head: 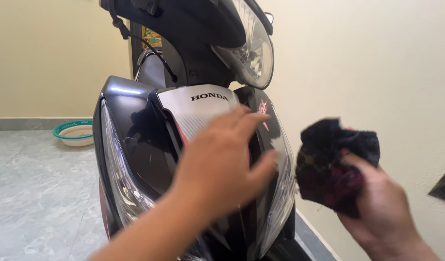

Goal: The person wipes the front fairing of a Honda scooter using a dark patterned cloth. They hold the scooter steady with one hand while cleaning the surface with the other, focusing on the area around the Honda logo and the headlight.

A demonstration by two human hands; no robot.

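A black and silver scooter (135,145) fills the middle of the head view, seen from the front. Its headlight (249,53) sits at the top and long clear side lamps run down its front panel. My left hand (222,162) is spread flat, fingers apart, over the front panel just below the silver strip; it holds nothing. My right hand (381,203) is to the right of the scooter, closed on a crumpled dark rag (331,164) with reddish patches. The rag hangs in the air, apart from the bodywork.
A green-rimmed basin (75,132) stands on the grey marbled floor (34,193) at the back left by the cream wall. Another cream wall (377,63) runs close along the scooter's right side, with a dark vent (444,186) low on it.
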